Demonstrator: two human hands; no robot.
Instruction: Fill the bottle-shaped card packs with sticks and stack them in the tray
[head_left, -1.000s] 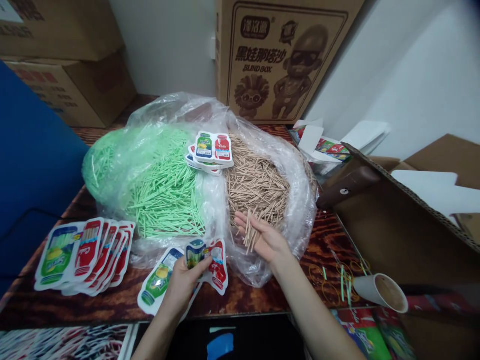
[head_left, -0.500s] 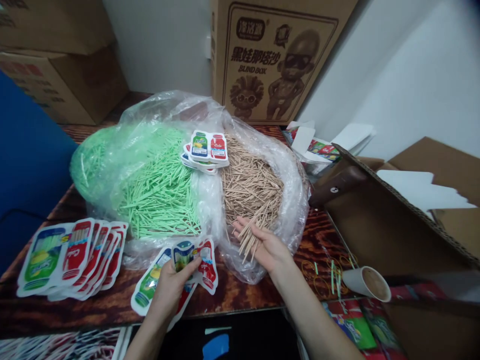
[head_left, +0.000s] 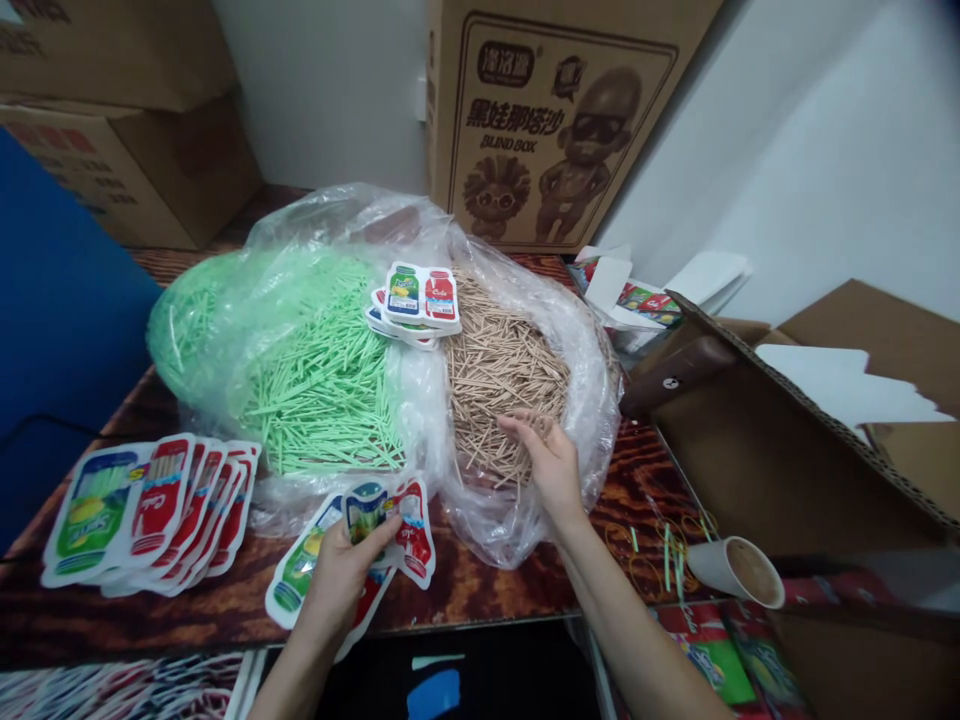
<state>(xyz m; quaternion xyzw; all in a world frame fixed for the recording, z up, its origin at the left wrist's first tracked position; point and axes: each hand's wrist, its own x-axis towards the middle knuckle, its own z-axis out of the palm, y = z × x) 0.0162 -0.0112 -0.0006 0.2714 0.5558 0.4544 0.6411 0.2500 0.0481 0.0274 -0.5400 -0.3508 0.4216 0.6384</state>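
Note:
My left hand (head_left: 349, 565) grips a small two-part packet (head_left: 412, 530) printed with a green and a red bottle, thumb on its front. Beneath it lies another green-and-red packet (head_left: 300, 570). My right hand (head_left: 553, 470) is over the heap of thin brown sticks (head_left: 499, 370), its fingers stretched out to the left and touching the top of the pile. No bunch shows in its palm; the fingertips are partly lost among the sticks. The sticks lie in a clear plastic bag (head_left: 592, 450). Beside them is a heap of thin green sticks (head_left: 322, 390).
At the left, several filled packets (head_left: 112, 515) lie fanned in a stack. A smaller stack of packets (head_left: 424, 300) rests between the heaps. A paper cup (head_left: 735, 570) lies tipped by rubber bands (head_left: 637, 570). Open cardboard (head_left: 750, 450) borders the right; a printed carton (head_left: 547, 130) stands behind.
My right hand has let go of a bunch of brown sticks, turned over and moved slightly up and right onto the pile. My left hand keeps its hold on the packet.

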